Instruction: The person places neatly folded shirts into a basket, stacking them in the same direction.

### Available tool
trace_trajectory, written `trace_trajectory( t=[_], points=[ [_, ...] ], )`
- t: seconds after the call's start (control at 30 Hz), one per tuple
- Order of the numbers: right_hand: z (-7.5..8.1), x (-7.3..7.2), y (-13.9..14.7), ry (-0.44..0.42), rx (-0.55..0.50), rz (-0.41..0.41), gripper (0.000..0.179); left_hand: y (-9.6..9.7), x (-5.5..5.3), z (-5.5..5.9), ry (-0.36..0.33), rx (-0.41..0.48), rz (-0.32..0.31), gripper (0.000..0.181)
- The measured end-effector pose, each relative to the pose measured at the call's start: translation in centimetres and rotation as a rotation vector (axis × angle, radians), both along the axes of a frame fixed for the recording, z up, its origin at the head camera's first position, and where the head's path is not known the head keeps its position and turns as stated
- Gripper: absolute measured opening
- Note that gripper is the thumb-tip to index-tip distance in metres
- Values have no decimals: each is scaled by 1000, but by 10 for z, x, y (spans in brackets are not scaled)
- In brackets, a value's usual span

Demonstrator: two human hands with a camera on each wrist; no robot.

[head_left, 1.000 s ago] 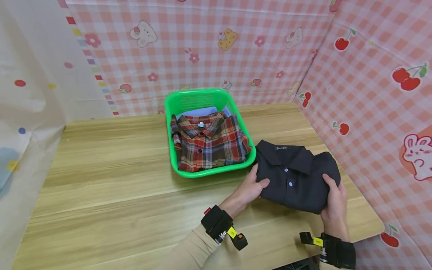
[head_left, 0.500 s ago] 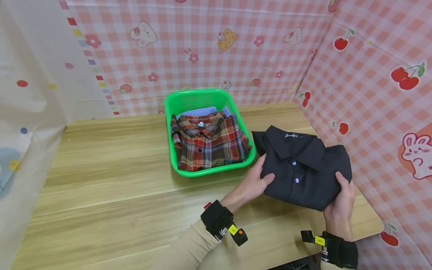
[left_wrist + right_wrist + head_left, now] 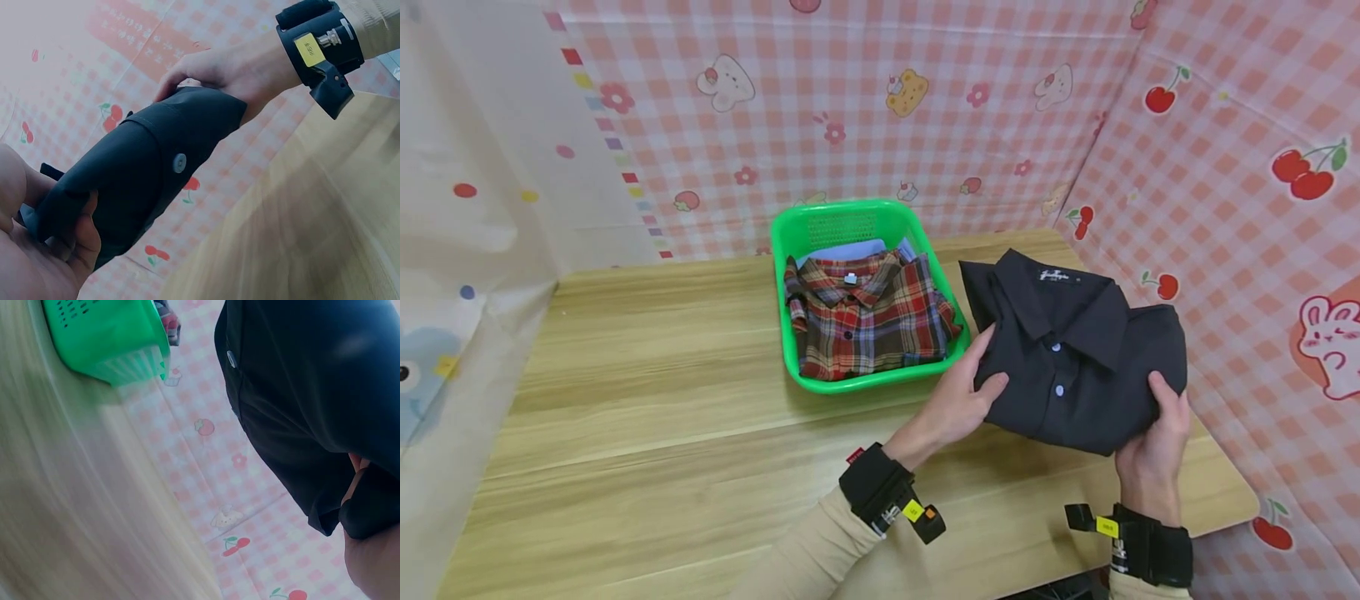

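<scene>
Both hands hold a folded black button-up shirt (image 3: pixel 1075 367) above the table, its collar and pale buttons facing up. My left hand (image 3: pixel 958 400) grips its left side with the thumb on top, and my right hand (image 3: pixel 1157 433) grips its right side the same way. In the left wrist view the folded shirt (image 3: pixel 144 169) stretches between the two hands, clear of the wooden surface. Left of it stands a green basket (image 3: pixel 842 386) with a folded red-and-brown plaid shirt (image 3: pixel 872 325) inside. Behind the plaid shirt shows some light blue cloth (image 3: pixel 846 251).
The wooden table (image 3: pixel 647 400) runs up to a pink checked cloth wall (image 3: pixel 820 75) at the back. Another checked wall with cherries (image 3: pixel 1232 275) borders the right side. A white dotted sheet (image 3: pixel 482 233) hangs at the left.
Both hands have lifted the black shirt up and slightly to the right, away from the basket's rim, tipping its collar end up. The basket and plaid shirt have stayed put.
</scene>
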State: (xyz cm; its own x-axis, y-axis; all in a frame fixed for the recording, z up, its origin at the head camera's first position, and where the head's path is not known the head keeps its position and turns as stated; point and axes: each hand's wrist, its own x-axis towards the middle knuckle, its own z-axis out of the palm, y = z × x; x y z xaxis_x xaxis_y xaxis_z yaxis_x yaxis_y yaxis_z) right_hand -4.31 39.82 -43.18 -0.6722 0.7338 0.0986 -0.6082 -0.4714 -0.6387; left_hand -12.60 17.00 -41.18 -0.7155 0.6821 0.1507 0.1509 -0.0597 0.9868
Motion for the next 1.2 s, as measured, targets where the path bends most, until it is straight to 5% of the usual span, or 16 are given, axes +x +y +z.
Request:
trace_trajectory(
  t=[0.47, 1.2],
  points=[
    [8, -21, -20, -41, 73, 57, 44, -27, -10, -3, 38, 101, 18, 66],
    [8, -43, -49, -93, 133, 110, 40, -63, -21, -4, 71, 116, 62, 66]
  ],
)
